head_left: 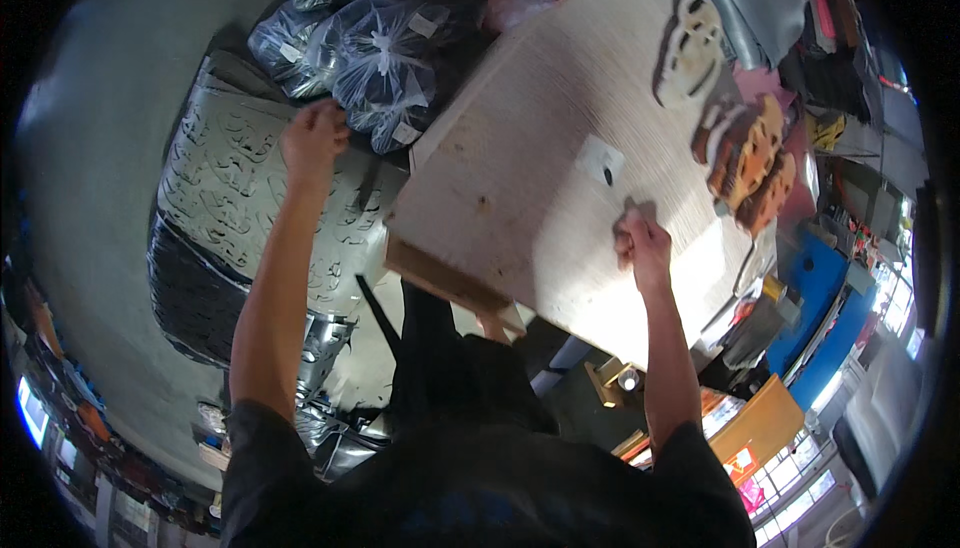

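the small white sheet [601, 161] lies on the wooden board [520, 148] ahead of my right hand [642, 246], fisted on a thin tool. my left hand [313, 138] grips the patterned stack [215, 198]. i'm mid-marking, i judge; next needs a steady tip.

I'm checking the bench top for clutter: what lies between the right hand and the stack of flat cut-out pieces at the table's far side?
In the head view, only a small white sheet with a dark mark lies between the right hand and the cut-out pieces; otherwise bare wooden table.
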`<act>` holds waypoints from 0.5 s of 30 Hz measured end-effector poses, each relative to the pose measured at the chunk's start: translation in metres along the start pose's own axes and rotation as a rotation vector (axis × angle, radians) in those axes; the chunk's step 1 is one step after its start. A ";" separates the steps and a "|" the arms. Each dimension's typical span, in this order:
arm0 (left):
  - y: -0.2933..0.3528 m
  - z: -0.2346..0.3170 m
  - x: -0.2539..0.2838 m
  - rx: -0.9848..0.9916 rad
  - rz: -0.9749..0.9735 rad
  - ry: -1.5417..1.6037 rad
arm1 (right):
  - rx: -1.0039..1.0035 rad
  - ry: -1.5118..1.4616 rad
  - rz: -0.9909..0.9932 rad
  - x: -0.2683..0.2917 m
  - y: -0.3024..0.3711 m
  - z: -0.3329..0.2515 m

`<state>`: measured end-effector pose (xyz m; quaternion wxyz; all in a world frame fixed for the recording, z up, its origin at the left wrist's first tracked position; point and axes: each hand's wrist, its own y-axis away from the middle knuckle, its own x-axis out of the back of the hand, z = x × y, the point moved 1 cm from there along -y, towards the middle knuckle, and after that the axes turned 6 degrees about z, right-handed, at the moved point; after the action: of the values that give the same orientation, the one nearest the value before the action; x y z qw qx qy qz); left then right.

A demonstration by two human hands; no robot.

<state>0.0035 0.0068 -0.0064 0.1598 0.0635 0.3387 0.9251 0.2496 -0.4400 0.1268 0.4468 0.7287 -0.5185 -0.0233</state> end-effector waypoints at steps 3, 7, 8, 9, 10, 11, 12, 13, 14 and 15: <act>-0.084 -0.070 -0.013 -0.079 -0.074 -0.474 | -0.030 0.046 0.072 0.000 -0.002 0.001; -0.190 -0.113 -0.066 -0.364 -0.003 -1.138 | -0.067 0.041 0.117 0.001 -0.003 0.002; -0.207 -0.118 -0.080 -0.304 0.030 -1.055 | -0.077 0.066 0.143 0.001 -0.002 0.003; -0.221 -0.121 -0.096 -0.362 0.115 -1.134 | -0.087 0.089 0.168 0.002 -0.001 0.004; -0.237 -0.120 -0.109 -0.317 0.107 -1.108 | -0.104 0.102 0.191 0.002 0.001 0.006; -0.248 -0.119 -0.121 -0.318 0.107 -1.085 | -0.109 0.090 0.211 0.002 0.002 0.007; -0.261 -0.118 -0.129 -0.240 0.090 -1.139 | -0.091 0.108 0.201 0.003 0.003 0.007; -0.271 -0.120 -0.136 -0.233 0.089 -1.178 | -0.094 0.110 0.198 0.004 0.004 0.006; -0.279 -0.124 -0.141 -0.174 0.112 -1.209 | -0.088 0.132 0.172 0.006 0.005 0.005; -0.289 -0.129 -0.142 -0.154 0.144 -1.226 | -0.058 0.047 0.113 0.007 0.005 0.003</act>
<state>0.1809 0.0886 -0.2930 0.2667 0.5940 0.1126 0.7505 0.2479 -0.4476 0.1314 0.4803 0.6853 -0.5474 0.0042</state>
